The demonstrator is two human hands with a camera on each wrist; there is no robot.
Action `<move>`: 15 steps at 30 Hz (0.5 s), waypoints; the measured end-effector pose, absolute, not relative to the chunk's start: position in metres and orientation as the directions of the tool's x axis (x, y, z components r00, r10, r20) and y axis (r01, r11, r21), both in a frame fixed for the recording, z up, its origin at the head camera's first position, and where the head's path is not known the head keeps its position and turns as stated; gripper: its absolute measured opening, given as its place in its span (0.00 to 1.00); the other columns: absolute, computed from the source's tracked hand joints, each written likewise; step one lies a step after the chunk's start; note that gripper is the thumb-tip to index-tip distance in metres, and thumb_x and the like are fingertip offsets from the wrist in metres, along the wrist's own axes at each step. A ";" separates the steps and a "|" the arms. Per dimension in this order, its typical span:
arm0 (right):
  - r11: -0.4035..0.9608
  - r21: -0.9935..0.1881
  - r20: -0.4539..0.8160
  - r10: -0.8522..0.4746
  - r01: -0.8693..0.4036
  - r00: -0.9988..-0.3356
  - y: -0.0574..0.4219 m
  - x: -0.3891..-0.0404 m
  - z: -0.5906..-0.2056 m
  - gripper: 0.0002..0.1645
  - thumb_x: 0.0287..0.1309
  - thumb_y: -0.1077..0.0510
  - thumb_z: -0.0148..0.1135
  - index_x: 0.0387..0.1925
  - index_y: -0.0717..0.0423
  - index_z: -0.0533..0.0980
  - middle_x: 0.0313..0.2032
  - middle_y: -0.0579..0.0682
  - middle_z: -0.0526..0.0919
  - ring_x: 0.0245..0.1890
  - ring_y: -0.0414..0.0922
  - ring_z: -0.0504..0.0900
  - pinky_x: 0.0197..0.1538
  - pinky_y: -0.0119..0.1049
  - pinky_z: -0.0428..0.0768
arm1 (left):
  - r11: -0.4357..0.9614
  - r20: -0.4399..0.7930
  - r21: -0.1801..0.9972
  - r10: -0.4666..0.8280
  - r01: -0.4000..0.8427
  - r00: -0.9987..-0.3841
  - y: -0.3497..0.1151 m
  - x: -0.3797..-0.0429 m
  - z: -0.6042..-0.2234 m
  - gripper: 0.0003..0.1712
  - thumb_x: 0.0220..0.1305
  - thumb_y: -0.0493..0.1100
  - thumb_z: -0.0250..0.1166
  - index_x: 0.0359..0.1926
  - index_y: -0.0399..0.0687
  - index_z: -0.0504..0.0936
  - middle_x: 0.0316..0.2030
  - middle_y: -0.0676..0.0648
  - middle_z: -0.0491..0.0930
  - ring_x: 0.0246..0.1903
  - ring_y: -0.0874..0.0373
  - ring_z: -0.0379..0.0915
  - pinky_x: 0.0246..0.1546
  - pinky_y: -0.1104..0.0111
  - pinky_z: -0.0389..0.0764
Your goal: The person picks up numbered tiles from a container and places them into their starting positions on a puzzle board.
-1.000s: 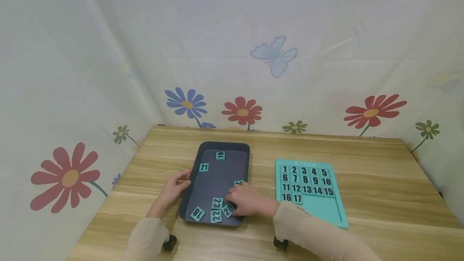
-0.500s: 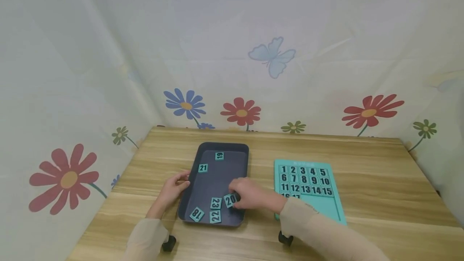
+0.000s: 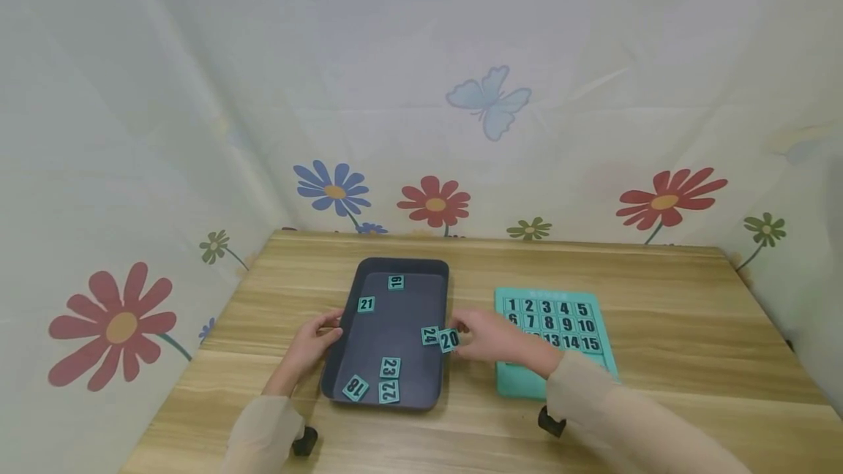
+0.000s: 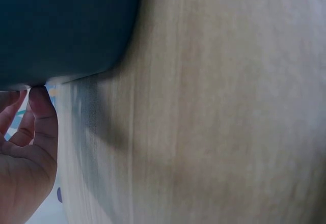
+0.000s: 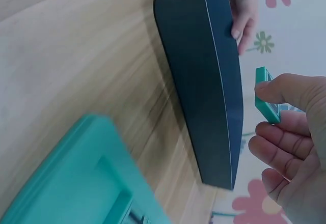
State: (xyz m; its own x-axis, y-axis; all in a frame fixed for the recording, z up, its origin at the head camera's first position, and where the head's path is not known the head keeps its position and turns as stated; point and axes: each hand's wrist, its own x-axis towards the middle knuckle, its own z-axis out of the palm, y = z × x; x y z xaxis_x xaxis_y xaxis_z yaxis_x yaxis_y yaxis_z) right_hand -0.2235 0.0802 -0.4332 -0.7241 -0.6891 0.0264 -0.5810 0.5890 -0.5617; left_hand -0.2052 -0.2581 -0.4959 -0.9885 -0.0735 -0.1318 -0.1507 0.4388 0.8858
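Sq. tile (image 3: 448, 341) in R fingers (image 5: 277, 141), rect. tray (image 3: 385, 331)

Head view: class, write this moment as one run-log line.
right hand: pinches tile 20 | left hand: touches tray | board: right of tray

A teal tile numbered 20 (image 3: 448, 340) is pinched between the thumb and fingers of the right hand (image 3: 487, 339), held up by the right rim of a dark rectangular tray (image 3: 402, 320). The left hand (image 3: 309, 346) touches the tray's left side. Inside lie six loose tiles: 18 tilted, 21 upright, 19, 22, 23 and 24 sideways. Rightward, a teal board (image 3: 523, 385) holds numbered tiles in rows, partly hidden by the arm.
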 end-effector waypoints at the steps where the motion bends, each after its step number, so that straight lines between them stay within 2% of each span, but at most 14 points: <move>1: 0.602 -0.552 0.028 -0.679 -0.578 -0.734 0.085 -0.224 -0.434 0.13 0.43 0.56 0.64 0.34 0.52 0.73 0.30 0.42 0.75 0.32 0.40 0.72 0.34 0.31 0.72 | 0.446 -0.132 0.882 -0.073 -0.151 -0.989 -0.258 -0.205 -0.496 0.23 0.60 0.36 0.54 0.58 0.40 0.67 0.49 0.36 0.70 0.45 0.48 0.73 0.36 0.67 0.78; 8: 0.629 -0.503 0.067 -0.655 -0.592 -0.753 0.120 -0.227 -0.436 0.12 0.42 0.56 0.64 0.32 0.51 0.73 0.29 0.41 0.75 0.32 0.41 0.74 0.33 0.30 0.72 | 0.442 -0.123 0.885 -0.080 -0.146 -0.989 -0.257 -0.206 -0.494 0.23 0.59 0.36 0.54 0.57 0.39 0.67 0.48 0.36 0.70 0.44 0.49 0.73 0.35 0.66 0.78; 15: 0.686 -0.486 0.042 -0.600 -0.541 -0.799 0.155 -0.229 -0.442 0.12 0.42 0.57 0.65 0.29 0.50 0.70 0.25 0.41 0.73 0.27 0.38 0.69 0.29 0.28 0.69 | 0.436 -0.123 0.888 -0.086 -0.148 -0.989 -0.255 -0.205 -0.492 0.23 0.60 0.36 0.54 0.57 0.38 0.67 0.48 0.36 0.70 0.44 0.49 0.73 0.37 0.65 0.78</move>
